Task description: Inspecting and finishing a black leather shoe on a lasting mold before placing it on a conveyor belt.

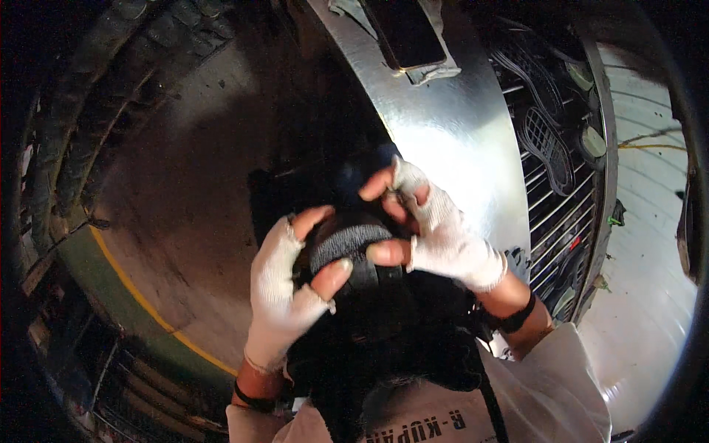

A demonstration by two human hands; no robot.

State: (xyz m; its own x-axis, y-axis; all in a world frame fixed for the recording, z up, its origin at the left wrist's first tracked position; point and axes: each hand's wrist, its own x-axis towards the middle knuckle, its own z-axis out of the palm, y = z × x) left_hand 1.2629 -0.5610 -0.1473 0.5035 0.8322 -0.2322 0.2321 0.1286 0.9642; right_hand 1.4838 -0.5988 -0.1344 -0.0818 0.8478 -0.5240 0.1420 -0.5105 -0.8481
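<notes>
In front of my body, both hands hold a dark piece with a curved grey, rough-textured face [347, 244]; its lower part is lost in the dark, so its exact kind does not show. My left hand [284, 288], in a white fingerless glove, grips its left side with the thumb on the near face. On the other side my right hand [447, 232], gloved the same way, presses its thumb to the piece. The fingers of that hand curl over the far edge, slightly blurred.
A shiny metal tabletop [458, 125] curves along my right, with a dark phone-like device [406, 37] on a pale cloth or wrapper. Beyond it, dark shoe soles [546, 148] lie on a barred rack [572, 236]. Shelves [88, 111] stand left, past a yellow floor line [133, 284].
</notes>
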